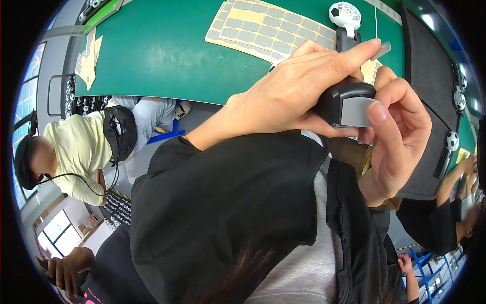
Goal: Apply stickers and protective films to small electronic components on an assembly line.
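My left hand is wrapped around a black, rounded plastic device, held above the near side of the green table. Against the end of this device lies a grey sticker, pinched at its edge by the thumb and fingers of my right hand. A second small translucent grey piece shows at my left index fingertip. Just beyond my hands, a black-handled device with a white and black football-shaped head lies on the table. My fingers hide much of the held device.
Sheets of grey stickers on yellowish backing lie on the green table. A dark conveyor belt runs along the right, carrying football-headed devices. One person sits at left; others work at right.
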{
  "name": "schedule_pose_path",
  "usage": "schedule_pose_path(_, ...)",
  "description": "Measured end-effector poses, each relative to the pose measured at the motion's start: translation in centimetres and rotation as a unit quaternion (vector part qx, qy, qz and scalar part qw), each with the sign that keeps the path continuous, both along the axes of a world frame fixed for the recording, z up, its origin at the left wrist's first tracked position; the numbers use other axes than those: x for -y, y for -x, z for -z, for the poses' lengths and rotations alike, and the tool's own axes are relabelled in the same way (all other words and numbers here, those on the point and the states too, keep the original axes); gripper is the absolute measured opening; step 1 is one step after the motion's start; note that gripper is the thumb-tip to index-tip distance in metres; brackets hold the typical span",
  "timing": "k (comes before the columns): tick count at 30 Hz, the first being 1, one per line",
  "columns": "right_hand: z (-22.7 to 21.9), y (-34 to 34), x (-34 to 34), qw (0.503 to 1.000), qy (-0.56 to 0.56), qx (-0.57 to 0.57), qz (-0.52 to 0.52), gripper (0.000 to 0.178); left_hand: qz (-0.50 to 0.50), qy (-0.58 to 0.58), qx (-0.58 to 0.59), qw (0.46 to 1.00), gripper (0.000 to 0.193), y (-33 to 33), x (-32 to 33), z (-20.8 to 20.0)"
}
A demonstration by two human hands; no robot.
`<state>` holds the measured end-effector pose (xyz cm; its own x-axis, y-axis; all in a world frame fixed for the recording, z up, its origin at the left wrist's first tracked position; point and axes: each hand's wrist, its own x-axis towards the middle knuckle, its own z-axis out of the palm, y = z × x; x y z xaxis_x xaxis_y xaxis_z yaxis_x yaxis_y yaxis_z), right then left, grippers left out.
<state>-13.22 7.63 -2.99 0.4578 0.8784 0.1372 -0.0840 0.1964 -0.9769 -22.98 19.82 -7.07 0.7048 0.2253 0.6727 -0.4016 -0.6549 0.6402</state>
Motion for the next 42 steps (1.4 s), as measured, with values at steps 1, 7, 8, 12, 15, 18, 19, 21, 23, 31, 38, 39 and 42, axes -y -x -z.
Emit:
schedule_pose_path(1, 0.02, 0.0, 0.0, 1.0, 0.0, 0.001, 0.001, 0.005, -0.001, 0.001, 0.0, 1.0, 0.086, -0.01, 0.0, 0.01)
schedule_pose_path(7, 0.3, -0.07, -0.07, 1.0, -0.008, 0.003, 0.0, 0.005, -0.004, 0.011, -0.004, 1.0, 0.087, 0.03, 0.1, 0.01)
schedule_pose_path(8, 0.33, -0.07, -0.08, 1.0, -0.011, 0.004, -0.001, 0.005, -0.004, 0.014, -0.005, 1.0, 0.087, 0.05, 0.12, 0.01)
schedule_pose_path(12, 0.18, -0.16, 0.04, 1.0, -0.012, -0.027, -0.005, 0.006, -0.006, 0.007, -0.008, 1.0, 0.087, -0.04, 0.13, -0.14)
schedule_pose_path(15, 0.1, -0.21, 0.09, 0.999, -0.009, -0.032, -0.008, 0.006, -0.01, 0.003, -0.009, 1.0, 0.086, -0.03, 0.16, -0.2)
schedule_pose_path(18, 0.07, -0.25, 0.12, 1.0, 0.003, -0.017, -0.008, 0.006, -0.015, -0.001, -0.007, 1.0, 0.085, -0.01, 0.19, -0.21)
schedule_pose_path(19, 0.08, -0.26, 0.14, 1.0, 0.003, -0.017, -0.008, 0.006, -0.015, -0.001, -0.007, 1.0, 0.085, 0.01, 0.21, -0.19)
schedule_pose_path(21, 0.11, -0.29, 0.17, 1.0, 0.004, -0.015, -0.012, 0.006, -0.013, 0.005, -0.009, 1.0, 0.084, 0.03, 0.26, -0.16)
schedule_pose_path(23, 0.14, -0.3, 0.18, 1.0, 0.005, -0.013, -0.015, 0.006, -0.012, 0.011, -0.01, 1.0, 0.083, 0.07, 0.31, -0.13)
schedule_pose_path(31, 0.3, -0.21, 0.12, 1.0, 0.006, -0.005, -0.012, 0.006, -0.017, -0.004, -0.013, 1.0, 0.081, 0.23, 0.28, -0.03)
schedule_pose_path(38, 0.19, -0.16, 0.26, 1.0, 0.007, -0.011, 0.004, 0.006, -0.014, -0.007, -0.013, 1.0, 0.081, -0.03, 0.32, -0.12)
schedule_pose_path(39, 0.31, -0.15, 0.21, 1.0, 0.007, -0.012, 0.002, 0.006, -0.017, -0.006, -0.014, 1.0, 0.081, 0.05, 0.34, -0.04)
schedule_pose_path(42, 0.66, -0.17, 0.08, 1.0, -0.002, -0.003, -0.002, 0.005, -0.023, -0.005, -0.015, 1.0, 0.081, 0.18, 0.38, 0.23)
